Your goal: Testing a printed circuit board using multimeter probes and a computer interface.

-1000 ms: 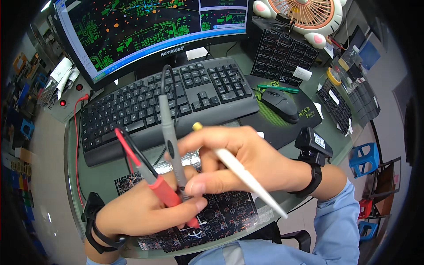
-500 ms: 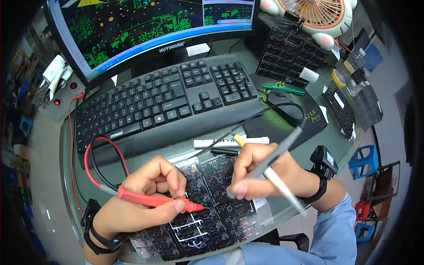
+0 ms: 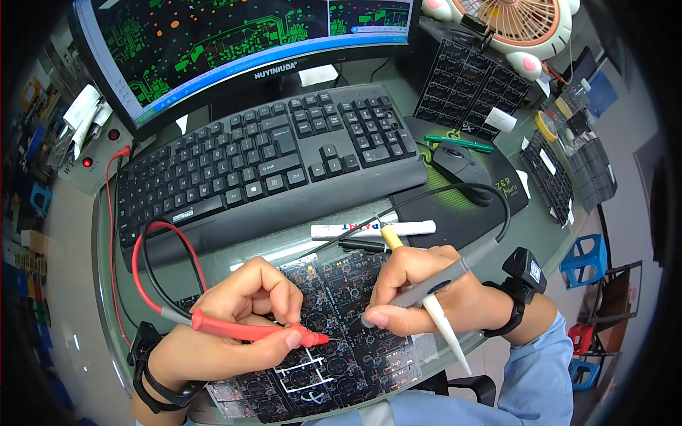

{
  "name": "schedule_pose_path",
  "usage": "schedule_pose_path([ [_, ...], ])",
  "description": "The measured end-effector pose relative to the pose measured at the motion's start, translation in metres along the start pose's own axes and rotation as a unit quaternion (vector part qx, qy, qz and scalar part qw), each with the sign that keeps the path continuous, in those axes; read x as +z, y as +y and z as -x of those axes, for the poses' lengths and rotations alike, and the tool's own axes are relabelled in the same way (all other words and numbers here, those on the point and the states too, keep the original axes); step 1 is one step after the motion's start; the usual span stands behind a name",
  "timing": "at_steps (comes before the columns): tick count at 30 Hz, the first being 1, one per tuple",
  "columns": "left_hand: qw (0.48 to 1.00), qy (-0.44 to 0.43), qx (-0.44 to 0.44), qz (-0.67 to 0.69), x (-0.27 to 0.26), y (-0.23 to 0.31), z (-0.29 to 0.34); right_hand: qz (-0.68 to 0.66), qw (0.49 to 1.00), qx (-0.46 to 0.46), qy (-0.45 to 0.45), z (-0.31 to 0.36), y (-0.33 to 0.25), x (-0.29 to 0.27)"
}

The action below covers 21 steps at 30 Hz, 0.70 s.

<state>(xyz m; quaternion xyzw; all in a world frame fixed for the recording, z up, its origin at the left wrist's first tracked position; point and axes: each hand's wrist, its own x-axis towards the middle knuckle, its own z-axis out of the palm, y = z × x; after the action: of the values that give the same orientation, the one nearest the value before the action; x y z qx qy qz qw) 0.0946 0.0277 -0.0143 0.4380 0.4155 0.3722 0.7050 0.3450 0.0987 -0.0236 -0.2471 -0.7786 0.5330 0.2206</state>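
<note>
My left hand point(image 3: 213, 349) is closed around a red test probe point(image 3: 241, 328), its tip pointing right and down onto a dark printed circuit board point(image 3: 383, 355). In my right hand point(image 3: 462, 302) a grey test probe point(image 3: 419, 291) is pinched between thumb and fingers, its tip end low over the board near the red tip. Whether either tip touches the board, I cannot tell. A slim tool with a yellow end and a tapered white shaft point(image 3: 444, 330) is tucked between the same right-hand fingers. White lines are drawn on the board's lower middle.
Beyond the board lie a white marker point(image 3: 405, 228) and a black pen point(image 3: 359, 246). Behind them is a black keyboard point(image 3: 277, 170) below a monitor point(image 3: 234, 42). A mouse point(image 3: 458, 167) on its mat, a green pen point(image 3: 462, 144), upright dark boards point(image 3: 465, 85) and a fan point(image 3: 511, 28) stand right.
The grey probe has tilted flatter, its rear end swinging to the right. The white shaft's lower end has swung left and down. My left hand and the red probe have barely moved.
</note>
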Motion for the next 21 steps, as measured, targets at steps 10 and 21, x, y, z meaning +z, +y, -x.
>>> schedule_pose_path([
  [10, 0.997, -0.001, -0.023, -0.071, 0.001, 0.006, 0.003, -0.024, 0.997, -0.062, 0.032, 0.003, 0.011, 0.007],
  [21, 0.995, 0.002, -0.014, -0.097, 0.002, 0.008, 0.004, -0.016, 0.996, -0.079, 0.047, 0.0, 0.009, 0.009],
])
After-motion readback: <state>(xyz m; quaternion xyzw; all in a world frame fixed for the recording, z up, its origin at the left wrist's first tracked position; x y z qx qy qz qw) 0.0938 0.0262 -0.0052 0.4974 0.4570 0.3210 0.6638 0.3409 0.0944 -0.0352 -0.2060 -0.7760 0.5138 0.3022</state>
